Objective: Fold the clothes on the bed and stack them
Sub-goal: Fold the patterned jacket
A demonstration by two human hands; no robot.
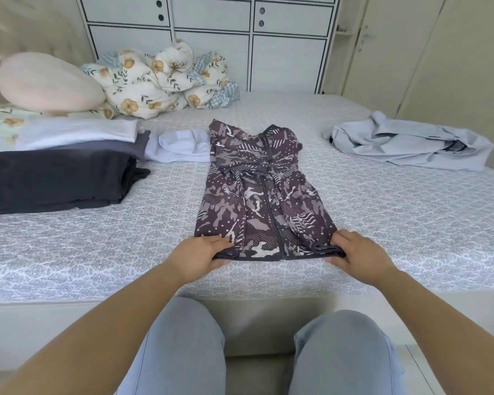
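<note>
Purple patterned jacket [264, 192] lies flat, both hands, left hand [201, 256] and right hand [357, 253], seemingly pinching its near hem corners.

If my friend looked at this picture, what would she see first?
Probably the purple patterned jacket spread flat in the middle of the bed, with the left hand and right hand pinching its near hem. Next, the crumpled pale blue shirt at far right.

From where I stand, nothing readable anywhere: no words, labels, brands or numbers on any clothes, bedding or cupboards.
</note>
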